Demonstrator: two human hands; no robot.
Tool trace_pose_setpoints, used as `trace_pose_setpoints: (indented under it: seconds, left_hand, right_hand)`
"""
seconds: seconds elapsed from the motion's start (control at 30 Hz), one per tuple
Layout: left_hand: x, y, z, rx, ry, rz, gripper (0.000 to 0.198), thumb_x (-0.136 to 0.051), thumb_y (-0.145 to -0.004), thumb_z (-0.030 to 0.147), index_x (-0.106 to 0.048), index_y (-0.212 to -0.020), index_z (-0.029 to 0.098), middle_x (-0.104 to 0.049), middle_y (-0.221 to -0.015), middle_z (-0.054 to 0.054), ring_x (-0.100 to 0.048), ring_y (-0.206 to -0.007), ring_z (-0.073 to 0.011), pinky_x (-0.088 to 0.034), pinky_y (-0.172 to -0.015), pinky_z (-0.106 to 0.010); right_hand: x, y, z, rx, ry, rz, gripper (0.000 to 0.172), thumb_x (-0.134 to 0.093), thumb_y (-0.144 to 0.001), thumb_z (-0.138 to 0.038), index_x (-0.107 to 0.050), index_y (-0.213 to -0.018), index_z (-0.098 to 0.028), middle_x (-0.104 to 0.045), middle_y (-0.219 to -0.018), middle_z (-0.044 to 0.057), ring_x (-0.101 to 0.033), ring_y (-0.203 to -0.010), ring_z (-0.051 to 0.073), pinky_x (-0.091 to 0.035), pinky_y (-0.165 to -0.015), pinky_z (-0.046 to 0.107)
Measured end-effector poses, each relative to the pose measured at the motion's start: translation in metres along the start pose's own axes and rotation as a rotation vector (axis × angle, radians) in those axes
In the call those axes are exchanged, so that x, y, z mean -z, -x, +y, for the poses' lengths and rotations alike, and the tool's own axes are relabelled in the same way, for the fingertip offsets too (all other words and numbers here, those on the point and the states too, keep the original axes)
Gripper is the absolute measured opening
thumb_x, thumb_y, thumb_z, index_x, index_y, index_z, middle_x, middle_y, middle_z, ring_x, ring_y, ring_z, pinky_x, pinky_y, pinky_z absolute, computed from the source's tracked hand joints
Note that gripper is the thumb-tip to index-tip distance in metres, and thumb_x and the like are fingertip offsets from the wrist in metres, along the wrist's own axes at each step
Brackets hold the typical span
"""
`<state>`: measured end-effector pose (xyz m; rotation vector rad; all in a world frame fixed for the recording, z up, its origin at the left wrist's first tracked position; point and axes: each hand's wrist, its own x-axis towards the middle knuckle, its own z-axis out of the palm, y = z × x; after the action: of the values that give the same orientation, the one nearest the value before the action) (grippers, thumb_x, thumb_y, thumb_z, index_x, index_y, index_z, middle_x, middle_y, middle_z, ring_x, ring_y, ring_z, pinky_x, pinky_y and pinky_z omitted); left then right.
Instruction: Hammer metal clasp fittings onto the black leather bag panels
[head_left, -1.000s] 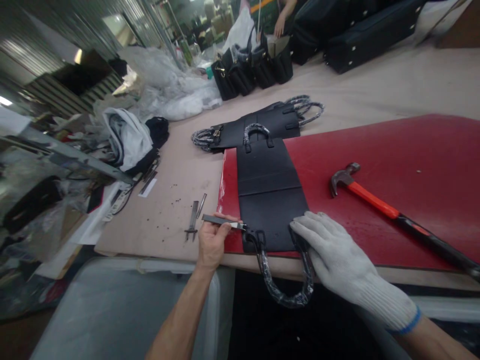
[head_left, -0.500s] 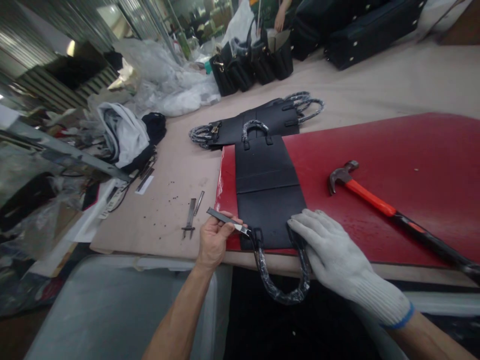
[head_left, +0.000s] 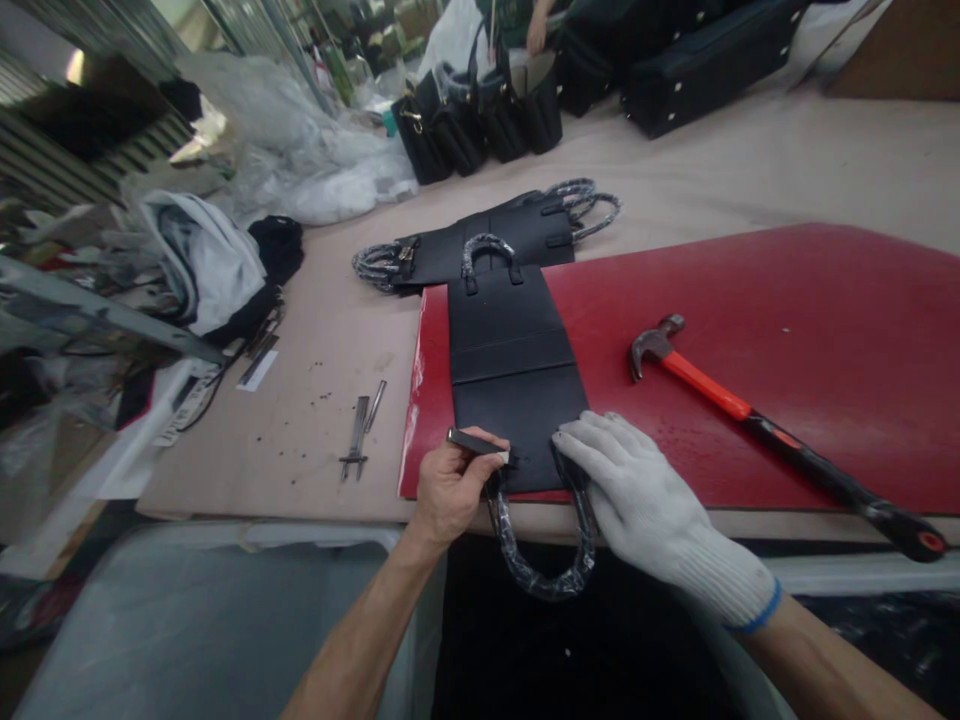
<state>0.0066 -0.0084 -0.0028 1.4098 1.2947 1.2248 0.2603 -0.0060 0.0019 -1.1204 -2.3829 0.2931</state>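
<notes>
Head view: metal tool (head_left: 468, 441) pinched in the fingers of the bare left hand (head_left: 450, 490), just shifted inward from the left edge of the black panel (head_left: 510, 330) to the left base of its near wrapped handle (head_left: 551, 585), probably lining up there for work. Panel lying on the red board (head_left: 750, 290); gloved right hand (head_left: 645, 495) over the other handle base, cannot tell whether gripping.

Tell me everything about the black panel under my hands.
The black panel looks leathery, creased across its middle, with plastic-wrapped handles at both ends. It lies flat on the red board, near handle overhanging the edge. Your gloved right hand covers one near corner; your left hand holds a tool at the other.
</notes>
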Motion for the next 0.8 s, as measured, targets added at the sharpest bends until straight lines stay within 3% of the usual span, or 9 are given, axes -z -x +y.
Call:
trace_pose_setpoints:
  seconds: [0.8]
  left_hand:
    - [-0.0072, 0.0069, -0.0074, -0.052, -0.064, 0.07, 0.014, -0.071, -0.093, 0.028, -0.07, -0.102, 0.017, -0.079, -0.097, -0.006, -0.077, -0.089, -0.0186, -0.063, -0.082, -0.028]
  right_hand:
    - [0.0021, -0.001, -0.0027, 0.0, -0.015, 0.0, 0.057, -0.048, -0.082, -0.005, -0.059, -0.138, -0.012, -0.06, -0.14, 0.014, -0.048, -0.136, 0.033, -0.039, -0.118, 0.059]
